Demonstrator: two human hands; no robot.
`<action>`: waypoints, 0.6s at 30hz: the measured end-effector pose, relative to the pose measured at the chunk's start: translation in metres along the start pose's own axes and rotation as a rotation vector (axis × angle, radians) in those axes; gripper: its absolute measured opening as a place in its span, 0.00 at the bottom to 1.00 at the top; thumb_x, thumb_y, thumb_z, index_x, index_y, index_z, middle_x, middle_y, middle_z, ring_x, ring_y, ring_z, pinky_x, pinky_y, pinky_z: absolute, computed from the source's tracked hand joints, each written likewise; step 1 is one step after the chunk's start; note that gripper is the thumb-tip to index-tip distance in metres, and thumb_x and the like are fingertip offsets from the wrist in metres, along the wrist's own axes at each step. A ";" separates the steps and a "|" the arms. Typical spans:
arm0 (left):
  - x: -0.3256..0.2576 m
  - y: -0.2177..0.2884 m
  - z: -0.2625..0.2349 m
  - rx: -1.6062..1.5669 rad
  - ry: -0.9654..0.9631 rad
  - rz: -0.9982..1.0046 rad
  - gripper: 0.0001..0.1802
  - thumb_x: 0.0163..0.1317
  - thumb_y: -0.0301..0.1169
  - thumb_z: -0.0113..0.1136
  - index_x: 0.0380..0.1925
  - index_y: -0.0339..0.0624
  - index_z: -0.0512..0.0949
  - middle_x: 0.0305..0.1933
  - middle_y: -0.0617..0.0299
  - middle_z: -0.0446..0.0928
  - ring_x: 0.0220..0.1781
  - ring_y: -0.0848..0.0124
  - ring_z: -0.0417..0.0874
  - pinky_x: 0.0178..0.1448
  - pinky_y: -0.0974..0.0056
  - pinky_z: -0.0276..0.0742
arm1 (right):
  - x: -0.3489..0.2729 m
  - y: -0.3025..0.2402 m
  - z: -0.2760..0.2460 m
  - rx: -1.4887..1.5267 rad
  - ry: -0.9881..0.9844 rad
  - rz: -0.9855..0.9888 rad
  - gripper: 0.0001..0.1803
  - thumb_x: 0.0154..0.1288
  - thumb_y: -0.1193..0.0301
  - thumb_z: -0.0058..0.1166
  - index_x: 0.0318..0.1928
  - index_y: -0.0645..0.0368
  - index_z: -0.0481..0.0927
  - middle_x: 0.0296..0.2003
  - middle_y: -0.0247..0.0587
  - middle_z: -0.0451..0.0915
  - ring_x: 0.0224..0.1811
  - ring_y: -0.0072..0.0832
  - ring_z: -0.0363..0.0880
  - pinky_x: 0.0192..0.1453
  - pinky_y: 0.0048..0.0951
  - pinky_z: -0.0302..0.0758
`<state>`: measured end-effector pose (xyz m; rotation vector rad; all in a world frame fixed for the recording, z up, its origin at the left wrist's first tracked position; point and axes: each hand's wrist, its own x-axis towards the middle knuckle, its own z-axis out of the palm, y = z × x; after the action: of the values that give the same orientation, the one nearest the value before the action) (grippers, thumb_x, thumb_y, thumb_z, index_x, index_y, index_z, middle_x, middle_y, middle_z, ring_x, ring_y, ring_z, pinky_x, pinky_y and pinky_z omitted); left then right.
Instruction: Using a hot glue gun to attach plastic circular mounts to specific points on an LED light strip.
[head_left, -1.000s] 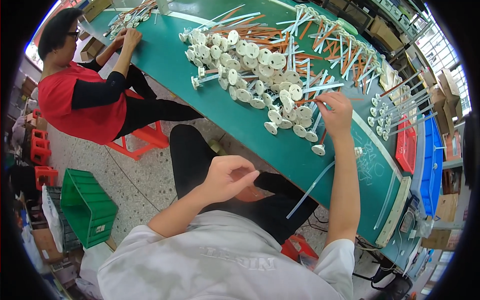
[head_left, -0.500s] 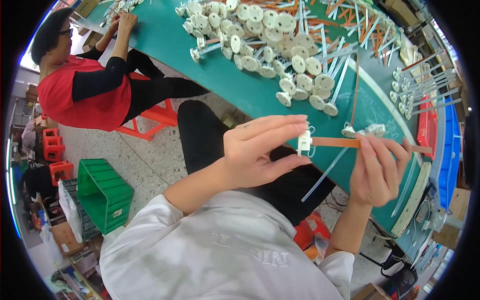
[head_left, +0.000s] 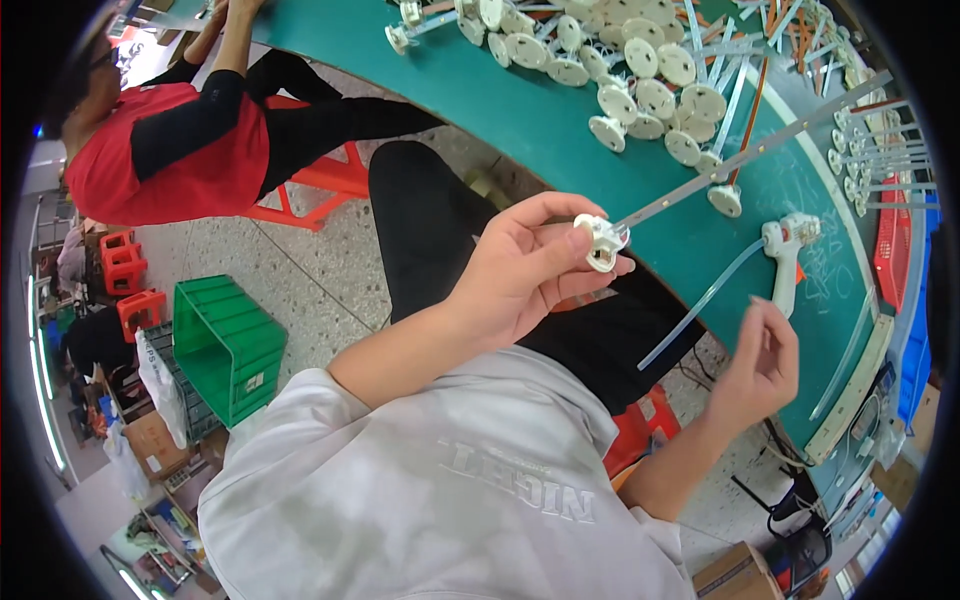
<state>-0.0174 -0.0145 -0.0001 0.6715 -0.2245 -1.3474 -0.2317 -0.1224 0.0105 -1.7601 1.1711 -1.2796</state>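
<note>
My left hand (head_left: 535,270) pinches a small round white plastic base (head_left: 602,243) between thumb and fingers. From that base a narrow light strip (head_left: 710,178), dotted with small yellowish chips, slants up to the right over the table. My right hand (head_left: 758,365) is held off to the right, fingers loosely curled together with nothing visible in them. Just beyond it, a white hot glue gun (head_left: 785,285) lies on the green table (head_left: 520,110), a long translucent glue stick (head_left: 690,325) jutting from its back past the table edge.
Many white round bases (head_left: 645,58) with strips are heaped on the table. Others stand in rows (head_left: 848,165) at the right, by a red basket (head_left: 893,235) and blue bin (head_left: 921,360). A person in red (head_left: 190,150) sits at left; a green crate (head_left: 225,365) is below.
My right hand has let go of the strip and dropped lower. My left hand has turned the base, so the strip now slants upward with its chip side showing. The view has shifted.
</note>
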 end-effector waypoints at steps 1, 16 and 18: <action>0.000 -0.001 -0.001 -0.002 0.009 -0.015 0.18 0.67 0.34 0.53 0.52 0.34 0.67 0.50 0.44 0.75 0.51 0.56 0.81 0.52 0.62 0.83 | -0.003 -0.003 0.009 0.001 -0.069 -0.066 0.07 0.61 0.84 0.55 0.41 0.71 0.78 0.40 0.45 0.80 0.41 0.25 0.77 0.49 0.25 0.74; -0.009 -0.011 0.009 -0.013 -0.031 -0.160 0.19 0.64 0.30 0.59 0.52 0.32 0.70 0.46 0.50 0.78 0.44 0.64 0.84 0.48 0.63 0.84 | -0.002 -0.050 0.051 0.477 -0.332 0.289 0.07 0.59 0.82 0.58 0.38 0.72 0.78 0.31 0.42 0.80 0.29 0.19 0.79 0.30 0.15 0.73; -0.010 -0.018 0.010 0.217 -0.073 0.072 0.25 0.58 0.26 0.63 0.54 0.32 0.68 0.49 0.48 0.77 0.47 0.62 0.83 0.50 0.62 0.83 | -0.005 -0.049 0.054 0.454 -0.250 0.288 0.05 0.59 0.80 0.60 0.36 0.70 0.79 0.25 0.39 0.80 0.21 0.15 0.76 0.24 0.14 0.70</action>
<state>-0.0396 -0.0091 0.0004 0.7884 -0.4546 -1.2900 -0.1666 -0.0989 0.0354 -1.3190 0.8695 -1.0200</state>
